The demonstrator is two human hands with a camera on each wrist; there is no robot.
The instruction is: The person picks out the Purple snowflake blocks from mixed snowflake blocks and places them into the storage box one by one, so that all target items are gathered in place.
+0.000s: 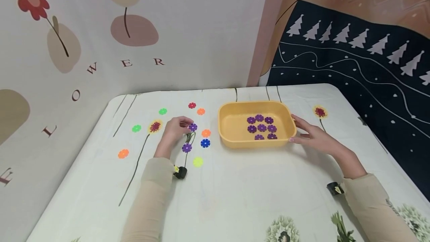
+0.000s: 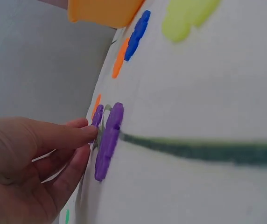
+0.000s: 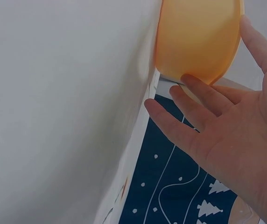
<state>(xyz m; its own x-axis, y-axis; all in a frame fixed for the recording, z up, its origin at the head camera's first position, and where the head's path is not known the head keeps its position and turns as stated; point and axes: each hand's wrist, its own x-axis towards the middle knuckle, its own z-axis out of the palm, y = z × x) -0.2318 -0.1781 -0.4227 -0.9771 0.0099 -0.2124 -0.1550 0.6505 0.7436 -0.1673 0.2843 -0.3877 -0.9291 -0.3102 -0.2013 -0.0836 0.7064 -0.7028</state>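
My left hand is on the left of the cloth and pinches a purple flower-shaped disc between thumb and fingertips. Nearer to me lies a second purple disc, which in the left wrist view shows as a purple disc in front of the fingertips. A yellow bin stands right of centre, and several purple discs lie spread on its floor. At the bin's right end is my right hand. Its fingers are loosely extended and touch the bin's end wall, with the thumb by the rim.
Around my left hand lie other flower-shaped discs: a blue disc, a yellow-green disc, a red disc, several orange discs and two green discs. Printed flowers mark the white tablecloth. Hanging cloths back the table.
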